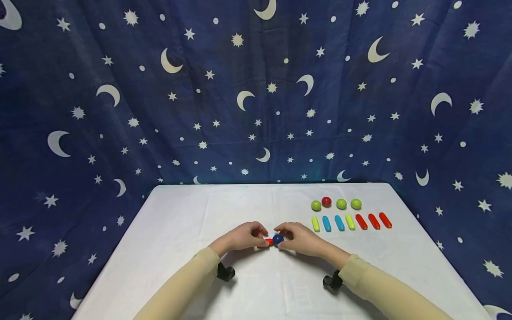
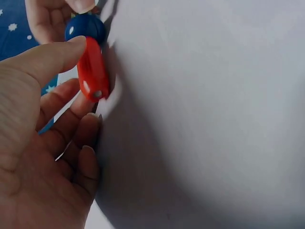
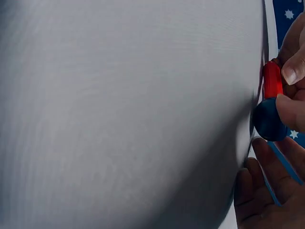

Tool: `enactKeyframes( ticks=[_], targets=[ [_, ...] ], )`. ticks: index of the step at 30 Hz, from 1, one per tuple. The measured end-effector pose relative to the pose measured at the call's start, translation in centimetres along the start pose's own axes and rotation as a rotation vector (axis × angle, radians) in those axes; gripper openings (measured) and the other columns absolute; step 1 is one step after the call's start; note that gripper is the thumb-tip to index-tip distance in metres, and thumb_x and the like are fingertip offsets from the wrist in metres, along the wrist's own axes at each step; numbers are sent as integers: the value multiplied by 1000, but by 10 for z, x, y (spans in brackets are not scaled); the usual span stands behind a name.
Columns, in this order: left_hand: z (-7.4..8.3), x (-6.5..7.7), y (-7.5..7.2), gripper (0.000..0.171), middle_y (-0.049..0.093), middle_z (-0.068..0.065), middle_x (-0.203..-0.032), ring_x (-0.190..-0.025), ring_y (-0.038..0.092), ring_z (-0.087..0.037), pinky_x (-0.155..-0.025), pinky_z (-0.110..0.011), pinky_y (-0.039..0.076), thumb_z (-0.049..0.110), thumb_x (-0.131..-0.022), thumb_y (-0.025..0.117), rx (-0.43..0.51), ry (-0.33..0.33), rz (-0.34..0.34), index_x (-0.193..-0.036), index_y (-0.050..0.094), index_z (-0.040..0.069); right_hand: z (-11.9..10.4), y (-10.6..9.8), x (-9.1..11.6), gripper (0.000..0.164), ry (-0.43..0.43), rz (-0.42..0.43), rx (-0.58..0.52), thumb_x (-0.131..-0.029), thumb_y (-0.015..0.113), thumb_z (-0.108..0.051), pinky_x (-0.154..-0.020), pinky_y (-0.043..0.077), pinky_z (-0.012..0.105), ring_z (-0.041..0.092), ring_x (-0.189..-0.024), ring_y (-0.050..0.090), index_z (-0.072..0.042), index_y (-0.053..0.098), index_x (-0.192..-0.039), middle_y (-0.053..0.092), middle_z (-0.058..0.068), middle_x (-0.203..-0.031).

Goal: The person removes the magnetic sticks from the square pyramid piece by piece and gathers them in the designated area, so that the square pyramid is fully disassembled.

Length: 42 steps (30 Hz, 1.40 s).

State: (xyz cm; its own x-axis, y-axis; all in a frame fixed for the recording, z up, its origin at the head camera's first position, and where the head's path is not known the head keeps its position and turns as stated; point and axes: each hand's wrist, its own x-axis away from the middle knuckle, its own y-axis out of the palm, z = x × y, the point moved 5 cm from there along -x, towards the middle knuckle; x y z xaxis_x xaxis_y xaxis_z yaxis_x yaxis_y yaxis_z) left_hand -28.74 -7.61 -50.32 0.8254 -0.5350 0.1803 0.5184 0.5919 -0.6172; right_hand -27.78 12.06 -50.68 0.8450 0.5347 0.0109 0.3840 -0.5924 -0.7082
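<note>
My left hand (image 1: 245, 236) pinches a small red capsule-shaped stick (image 2: 92, 67) low over the white table, its thumb along the top side in the left wrist view. My right hand (image 1: 302, 240) holds a dark blue ball (image 3: 269, 120) with its thumb against it and the other fingers beyond. One end of the stick meets the ball, and the two line up between my hands. In the head view most of the stick is hidden by the left thumb.
At the table's back right, several green balls (image 1: 341, 204) and a red ball (image 1: 326, 202) form a row. In front of them lie yellow sticks (image 1: 350, 222), blue sticks (image 1: 339, 223) and red sticks (image 1: 374, 221). A star-patterned cloth (image 1: 224, 133) hangs behind the white table (image 1: 180, 213).
</note>
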Motion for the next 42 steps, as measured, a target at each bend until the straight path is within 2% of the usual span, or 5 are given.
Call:
enactKeyframes(
  ticks=[12, 27, 32, 37, 42],
  targets=[
    [-2, 0, 2, 12, 67, 7, -88, -75, 55, -9, -70, -28, 45, 26, -93, 78, -3, 25, -11, -100, 75, 17, 4, 3, -4, 36, 10, 13, -55, -90, 81, -26, -89, 49, 40, 14, -96, 58, -14, 70, -122, 65, -8, -107],
    [3, 0, 3, 9, 65, 8, -87, -75, 54, -9, -72, -29, 44, 26, -94, 77, -64, 23, -27, -96, 72, 19, 6, -2, 4, 30, 24, -4, -128, -95, 76, -28, -93, 49, 39, 14, -100, 61, -18, 68, -122, 67, -8, -107],
    [3, 0, 3, 10, 65, 8, -85, -76, 53, -9, -73, -29, 42, 27, -94, 77, -65, 26, -26, -94, 71, 19, 7, -25, 13, 36, 44, 67, -135, -95, 75, -31, -94, 50, 41, 15, -105, 61, -17, 68, -128, 68, -8, -110],
    [2, 0, 3, 9, 64, 7, -85, -75, 52, -8, -73, -29, 41, 25, -93, 77, -64, 26, -30, -94, 70, 19, 16, -66, 26, 43, 34, 190, -111, -95, 75, -31, -92, 51, 41, 19, -107, 62, -13, 67, -133, 69, -3, -114],
    [2, 1, 2, 10, 64, 7, -84, -75, 52, -9, -73, -29, 41, 26, -93, 78, -64, 15, -28, -95, 70, 20, 34, -110, 42, 51, 108, 290, -76, -97, 72, -38, -93, 51, 45, 26, -111, 61, -12, 62, -139, 68, 6, -120]
  ],
)
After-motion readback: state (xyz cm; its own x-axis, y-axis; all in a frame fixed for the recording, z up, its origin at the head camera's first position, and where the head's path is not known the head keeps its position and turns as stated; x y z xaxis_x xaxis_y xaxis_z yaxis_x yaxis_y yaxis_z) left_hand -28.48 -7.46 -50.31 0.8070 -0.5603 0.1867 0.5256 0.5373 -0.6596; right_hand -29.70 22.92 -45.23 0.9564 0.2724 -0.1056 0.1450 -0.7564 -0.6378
